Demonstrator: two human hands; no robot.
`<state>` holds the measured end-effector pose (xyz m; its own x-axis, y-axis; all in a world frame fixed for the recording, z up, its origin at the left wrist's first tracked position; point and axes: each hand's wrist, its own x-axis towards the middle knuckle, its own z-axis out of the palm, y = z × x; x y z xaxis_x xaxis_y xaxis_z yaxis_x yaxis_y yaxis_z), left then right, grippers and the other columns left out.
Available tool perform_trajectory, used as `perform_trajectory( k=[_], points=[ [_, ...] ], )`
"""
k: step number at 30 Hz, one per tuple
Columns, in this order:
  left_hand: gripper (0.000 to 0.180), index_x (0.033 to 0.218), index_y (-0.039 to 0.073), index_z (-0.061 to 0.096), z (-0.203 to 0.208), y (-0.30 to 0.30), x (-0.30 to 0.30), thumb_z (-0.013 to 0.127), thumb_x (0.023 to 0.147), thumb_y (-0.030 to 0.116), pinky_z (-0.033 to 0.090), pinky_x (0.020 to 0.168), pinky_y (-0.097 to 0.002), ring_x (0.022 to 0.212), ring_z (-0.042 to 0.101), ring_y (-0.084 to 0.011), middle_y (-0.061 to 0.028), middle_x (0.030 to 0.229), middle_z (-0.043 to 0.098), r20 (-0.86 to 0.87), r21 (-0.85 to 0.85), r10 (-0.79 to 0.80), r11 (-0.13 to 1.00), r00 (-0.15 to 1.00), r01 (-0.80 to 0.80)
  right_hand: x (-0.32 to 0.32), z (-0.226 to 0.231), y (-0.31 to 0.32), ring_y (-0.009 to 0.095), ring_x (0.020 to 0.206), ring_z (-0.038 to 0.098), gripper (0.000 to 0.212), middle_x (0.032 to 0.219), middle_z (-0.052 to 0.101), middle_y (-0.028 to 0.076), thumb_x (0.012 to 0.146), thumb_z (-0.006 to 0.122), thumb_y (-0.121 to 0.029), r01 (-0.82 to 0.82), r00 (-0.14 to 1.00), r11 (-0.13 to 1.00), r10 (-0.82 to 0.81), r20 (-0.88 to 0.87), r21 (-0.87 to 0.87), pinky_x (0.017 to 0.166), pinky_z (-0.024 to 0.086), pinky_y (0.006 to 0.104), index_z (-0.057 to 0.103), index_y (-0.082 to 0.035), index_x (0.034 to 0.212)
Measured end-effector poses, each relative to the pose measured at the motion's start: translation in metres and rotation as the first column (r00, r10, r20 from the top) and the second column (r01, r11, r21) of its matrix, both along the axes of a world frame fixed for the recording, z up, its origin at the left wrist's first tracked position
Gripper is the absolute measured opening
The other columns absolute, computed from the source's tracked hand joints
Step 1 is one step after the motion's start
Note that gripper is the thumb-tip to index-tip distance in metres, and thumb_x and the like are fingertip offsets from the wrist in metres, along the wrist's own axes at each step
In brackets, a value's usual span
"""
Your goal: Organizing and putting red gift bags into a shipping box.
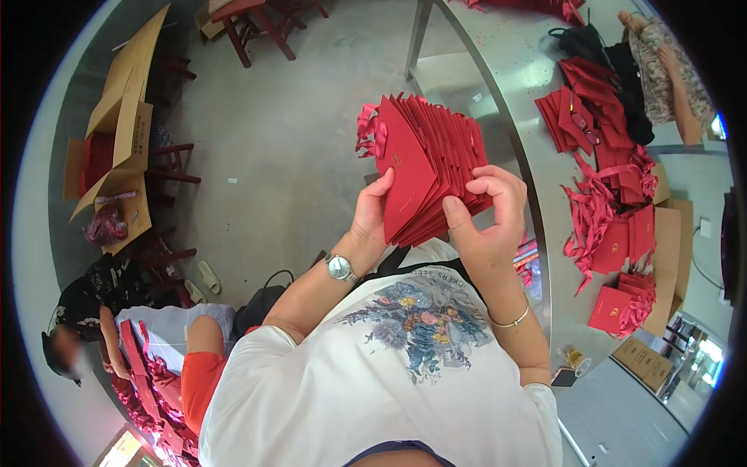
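Both hands, left hand (372,214) and right hand (484,212), have fingers clamped on a fanned stack of red envelopes (432,167) held off the counter's (545,187) edge; a loosened grip could spill them to the floor (296,132).

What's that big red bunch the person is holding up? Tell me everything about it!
It is a thick stack of flat red paper bags, folded and fanned like cards, with small gold marks and red ribbon handles bunched at its upper left end. It looks like stiff, slightly shiny paper. It is held in the air, tilted, above the grey floor. The left hand grips its lower edge; the right hand pinches the lower right side.
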<state>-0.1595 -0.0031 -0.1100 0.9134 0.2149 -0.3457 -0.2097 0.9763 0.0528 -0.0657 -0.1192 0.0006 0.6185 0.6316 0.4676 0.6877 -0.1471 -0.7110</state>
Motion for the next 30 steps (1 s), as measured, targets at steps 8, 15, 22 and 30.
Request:
perform_trajectory(
  k=[8, 15, 22, 30],
  points=[
    [0.052, 0.132, 0.001, 0.041, -0.001, -0.002, 0.002, 0.048, 0.092, 0.034, 0.036, 0.104, -0.0461, 0.12, 0.048, -0.0326, -0.0173, 0.132, 0.049, 0.008, 0.014, 0.002, 1.0, 1.0, -0.002, -0.001, -0.002, -0.002, 0.031, 0.096, 0.048, 0.026, 0.104, 0.056, 0.013, 0.071, 0.059, 0.0, -0.011, 0.972, 1.0, 0.016, 0.234, -0.022, 0.085, 0.039, 0.0397, 0.065, -0.009, 0.096],
    [0.05, 0.136, 0.0, 0.038, -0.016, 0.012, -0.014, 0.038, 0.091, 0.024, 0.034, 0.106, -0.0457, 0.123, 0.046, -0.0312, -0.0149, 0.136, 0.046, 0.029, 0.311, -0.021, 0.95, 0.999, 0.011, 0.011, -0.013, -0.046, 0.031, 0.107, 0.051, 0.047, 0.129, 0.044, 0.018, 0.079, 0.066, -0.014, -0.048, 0.996, 0.997, 0.052, -0.077, 0.055, 0.091, 0.045, 0.0384, 0.054, -0.003, 0.122],
    [0.053, 0.138, 0.002, 0.035, -0.024, 0.03, -0.024, 0.048, 0.093, 0.027, 0.028, 0.11, -0.047, 0.127, 0.04, -0.0317, -0.0125, 0.138, 0.043, -0.08, 0.439, -0.054, 0.895, 0.995, 0.084, 0.104, -0.101, -0.271, 0.035, 0.11, 0.05, 0.034, 0.116, 0.054, 0.019, 0.081, 0.058, -0.011, 0.799, 0.598, 0.601, -0.789, -0.142, 0.026, 0.096, 0.04, 0.0411, 0.054, -0.001, 0.113],
    [0.066, 0.139, 0.004, 0.034, -0.003, -0.052, -0.008, 0.062, 0.084, 0.026, 0.028, 0.11, -0.0481, 0.127, 0.04, -0.0332, -0.013, 0.139, 0.042, -0.213, 0.477, -0.214, 0.829, 0.953, 0.293, 0.179, -0.169, -0.515, 0.037, 0.11, 0.054, 0.06, 0.115, 0.057, 0.021, 0.073, 0.071, -0.035, 0.85, -0.415, -0.345, -0.904, -0.102, -0.397, 0.093, 0.044, 0.0446, 0.05, 0.001, 0.117]
  ],
)
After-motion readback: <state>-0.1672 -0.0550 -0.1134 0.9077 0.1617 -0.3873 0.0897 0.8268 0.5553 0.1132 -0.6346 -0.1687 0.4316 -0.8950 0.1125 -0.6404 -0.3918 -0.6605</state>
